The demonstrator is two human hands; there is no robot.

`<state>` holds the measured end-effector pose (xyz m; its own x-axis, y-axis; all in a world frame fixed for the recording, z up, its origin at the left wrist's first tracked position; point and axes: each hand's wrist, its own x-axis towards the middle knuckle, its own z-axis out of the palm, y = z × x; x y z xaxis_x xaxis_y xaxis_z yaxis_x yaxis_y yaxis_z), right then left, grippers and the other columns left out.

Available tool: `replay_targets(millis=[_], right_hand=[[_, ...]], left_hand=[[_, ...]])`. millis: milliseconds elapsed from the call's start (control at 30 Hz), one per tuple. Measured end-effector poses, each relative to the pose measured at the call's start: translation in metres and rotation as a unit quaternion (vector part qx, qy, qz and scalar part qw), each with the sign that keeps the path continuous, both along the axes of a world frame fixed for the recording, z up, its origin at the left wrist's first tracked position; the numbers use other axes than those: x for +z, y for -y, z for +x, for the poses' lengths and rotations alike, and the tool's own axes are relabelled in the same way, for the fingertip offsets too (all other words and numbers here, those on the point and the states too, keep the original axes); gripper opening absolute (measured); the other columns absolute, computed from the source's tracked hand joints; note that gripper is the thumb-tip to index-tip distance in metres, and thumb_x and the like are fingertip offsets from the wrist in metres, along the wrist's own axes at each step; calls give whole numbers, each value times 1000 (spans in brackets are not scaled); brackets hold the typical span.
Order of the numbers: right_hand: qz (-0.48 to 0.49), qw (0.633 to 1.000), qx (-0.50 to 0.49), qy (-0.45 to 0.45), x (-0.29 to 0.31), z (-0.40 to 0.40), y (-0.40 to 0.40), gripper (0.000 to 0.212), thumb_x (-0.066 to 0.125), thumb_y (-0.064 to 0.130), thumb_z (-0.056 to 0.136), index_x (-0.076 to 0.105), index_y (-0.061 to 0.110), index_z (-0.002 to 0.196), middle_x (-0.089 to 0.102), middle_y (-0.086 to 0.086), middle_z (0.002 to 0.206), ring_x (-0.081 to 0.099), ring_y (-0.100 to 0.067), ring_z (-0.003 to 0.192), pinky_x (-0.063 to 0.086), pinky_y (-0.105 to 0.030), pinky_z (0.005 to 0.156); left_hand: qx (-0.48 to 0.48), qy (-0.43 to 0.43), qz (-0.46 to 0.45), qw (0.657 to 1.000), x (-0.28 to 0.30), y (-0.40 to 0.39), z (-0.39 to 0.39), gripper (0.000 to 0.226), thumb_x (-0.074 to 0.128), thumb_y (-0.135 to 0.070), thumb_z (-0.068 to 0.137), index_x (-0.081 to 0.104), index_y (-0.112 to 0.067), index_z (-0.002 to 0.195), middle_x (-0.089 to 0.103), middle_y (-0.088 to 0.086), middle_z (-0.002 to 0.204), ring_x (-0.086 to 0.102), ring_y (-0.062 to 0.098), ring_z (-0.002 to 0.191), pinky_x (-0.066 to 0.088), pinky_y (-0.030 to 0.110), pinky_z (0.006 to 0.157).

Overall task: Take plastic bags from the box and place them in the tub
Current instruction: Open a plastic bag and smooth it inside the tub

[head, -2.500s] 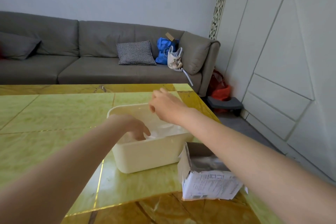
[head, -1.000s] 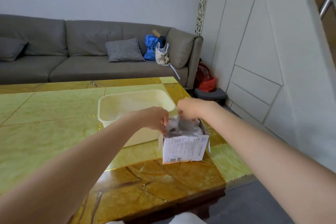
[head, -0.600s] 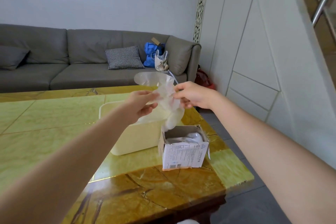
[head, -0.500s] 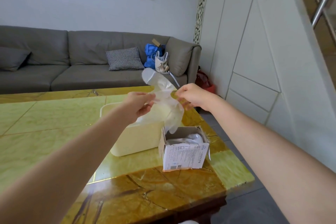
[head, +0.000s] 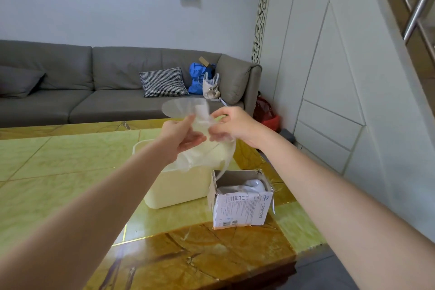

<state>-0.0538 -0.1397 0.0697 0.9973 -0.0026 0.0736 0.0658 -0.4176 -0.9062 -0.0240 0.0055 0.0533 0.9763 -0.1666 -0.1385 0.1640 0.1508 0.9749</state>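
Note:
A thin translucent plastic bag (head: 200, 122) hangs in the air above the cream tub (head: 179, 186). My left hand (head: 181, 136) pinches its left side and my right hand (head: 231, 125) pinches its right side, so the bag is spread between them. One end trails down toward the small white cardboard box (head: 240, 202), which stands open just right of the tub with more crumpled bags (head: 244, 186) inside. Much of the tub's inside is hidden behind the bag and my left arm.
Tub and box stand near the right edge of a yellow-green and brown marble table (head: 70, 172). Behind the table is a grey sofa (head: 106, 87) with a checked cushion and bags. White panelled cabinets (head: 329, 77) line the right side.
Both hands left the tub, went to the box and pulled a bag up out of it. In the last half second they have drawn closer together, holding the bag over the tub.

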Motion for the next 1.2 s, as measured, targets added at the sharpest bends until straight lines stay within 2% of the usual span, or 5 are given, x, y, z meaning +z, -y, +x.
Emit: replay_targets(millis=[133,300,700,933,1200], right_hand=[[24,986,-160,47,-3,6,21,11,59,10,90,63,1,96,62,-9,78,62,-21,76,52,-29,66],[113,986,-120,-36,-1,2,22,56,60,52,84,56,12,123,63,-6,117,62,-21,103,48,-39,95],[52,930,-336,141,-4,22,40,17,51,9,91,64,-1,87,62,-6,68,54,-14,59,43,-23,58],[-64,932,-288,211,-1,40,19,23,49,14,94,63,-4,86,65,-19,87,59,-27,81,47,-35,75],[91,952,-222,190,-13,67,-30,31,49,19,90,58,-10,84,49,-13,69,47,-22,66,37,-33,63]], left_hand=[[-8,-7,-13,1000,-1,-7,3,31,63,-31,87,49,-7,72,64,5,51,65,11,46,56,19,52],[-53,28,36,998,-5,-2,2,20,69,-20,82,57,-4,86,60,7,71,63,6,49,56,15,56],[-6,28,138,990,-14,-10,17,13,66,-16,86,61,-4,86,56,6,68,52,2,34,48,11,39],[-24,168,174,970,-1,-17,28,78,66,-40,82,22,-24,145,44,2,138,67,15,67,57,25,55],[-71,131,175,973,-13,-32,51,23,67,-11,84,61,-3,105,58,1,72,58,-3,42,49,10,45]])
